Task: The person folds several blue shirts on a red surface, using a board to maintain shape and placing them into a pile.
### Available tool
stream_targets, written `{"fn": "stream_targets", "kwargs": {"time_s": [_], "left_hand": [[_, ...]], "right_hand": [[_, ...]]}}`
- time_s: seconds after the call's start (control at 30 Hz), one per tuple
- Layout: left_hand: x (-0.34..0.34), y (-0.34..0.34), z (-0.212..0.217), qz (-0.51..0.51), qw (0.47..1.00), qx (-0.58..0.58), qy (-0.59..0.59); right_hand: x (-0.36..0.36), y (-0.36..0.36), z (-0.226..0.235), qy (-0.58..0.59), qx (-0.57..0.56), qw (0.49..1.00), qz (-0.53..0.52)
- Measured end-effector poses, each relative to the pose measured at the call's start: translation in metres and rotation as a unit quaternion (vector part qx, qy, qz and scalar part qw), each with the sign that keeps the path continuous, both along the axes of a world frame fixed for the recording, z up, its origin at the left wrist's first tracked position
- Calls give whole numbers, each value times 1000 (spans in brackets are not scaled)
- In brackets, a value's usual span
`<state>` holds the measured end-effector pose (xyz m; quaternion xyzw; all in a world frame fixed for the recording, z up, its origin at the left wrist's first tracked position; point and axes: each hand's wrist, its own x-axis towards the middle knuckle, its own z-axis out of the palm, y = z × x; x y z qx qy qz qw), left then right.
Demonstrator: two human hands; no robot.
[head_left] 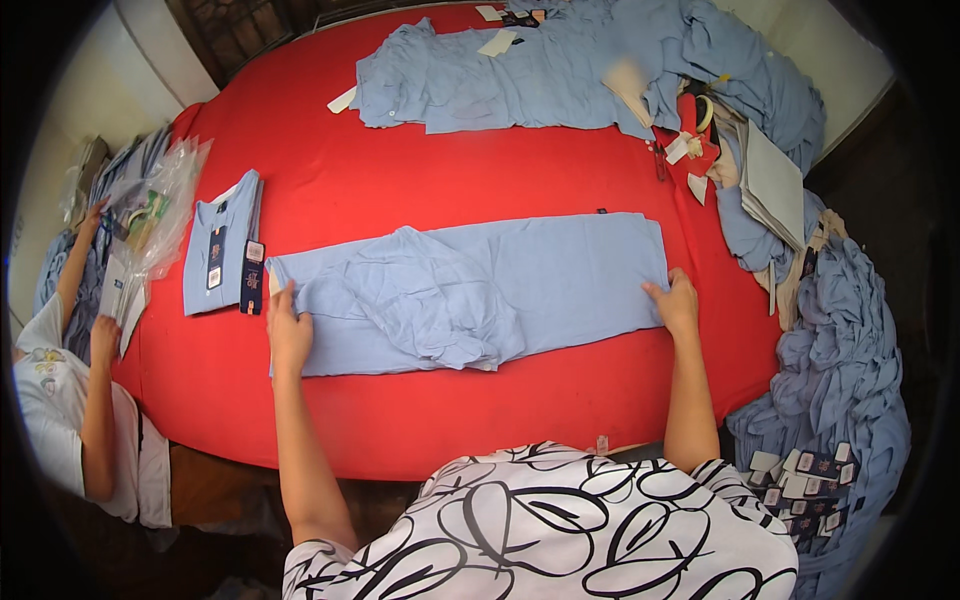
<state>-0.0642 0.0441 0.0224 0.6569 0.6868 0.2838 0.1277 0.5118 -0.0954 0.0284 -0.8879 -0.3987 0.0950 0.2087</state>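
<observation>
A light blue shirt (590,280) lies folded lengthwise across the red-covered table in front of me. Its sleeve part is bunched and wrinkled on top, left of the middle. At the left end, my left hand (288,335) grips the edge, thumb on top and the other fingers partly hidden. A narrow pale strip shows at that end, just above the hand. My right hand (678,303) holds the opposite end, its thumb over the cloth. Beyond my left hand stand neatly folded blue shirts (228,245) with dark tags.
The red table cover (480,175) runs under everything. Unfolded blue shirts (480,85) lie along the far side. White sheets (772,185), tape and scissors sit at the far right. More shirts (845,340) hang heaped at the right. A co-worker (70,420) at left handles clear plastic bags (165,215).
</observation>
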Motion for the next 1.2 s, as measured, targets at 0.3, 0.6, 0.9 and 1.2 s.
{"fn": "stream_targets", "kwargs": {"time_s": [0.3, 0.6, 0.9, 1.2], "left_hand": [[184, -30, 50, -442, 883, 125, 94], [225, 1, -4, -284, 941, 184, 23], [208, -14, 21, -122, 942, 167, -264], [137, -33, 28, -47, 946, 20, -321]], "right_hand": [[-2, 7, 10, 141, 128, 980, 59], [11, 5, 12, 203, 107, 963, 143], [-140, 43, 88, 229, 187, 884, 362], [-189, 47, 48, 227, 129, 918, 298]]}}
